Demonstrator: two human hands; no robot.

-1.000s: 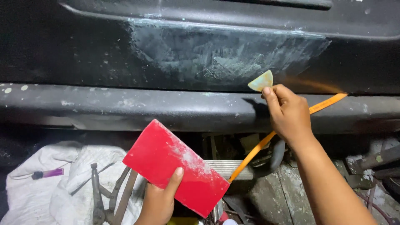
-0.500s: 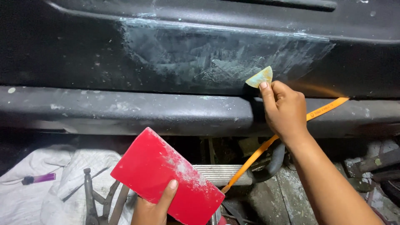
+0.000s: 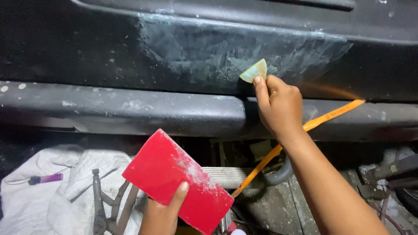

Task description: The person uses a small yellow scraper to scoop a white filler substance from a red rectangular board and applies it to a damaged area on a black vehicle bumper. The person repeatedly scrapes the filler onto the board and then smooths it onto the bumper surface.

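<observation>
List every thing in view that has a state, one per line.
right hand: pinching a small pale spreader, edge pressed to the panel
black panel: smeared with a whitish filler patch
left hand: holding a red board, tilted, dusted white
pliers: lying on the white cloth
purple lighter: lying on the cloth

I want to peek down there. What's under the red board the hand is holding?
Under the red board in the left hand a ribbed grey step and part of an orange strap show. The white cloth lies beside it. Whatever sits directly beneath the board is covered.
</observation>
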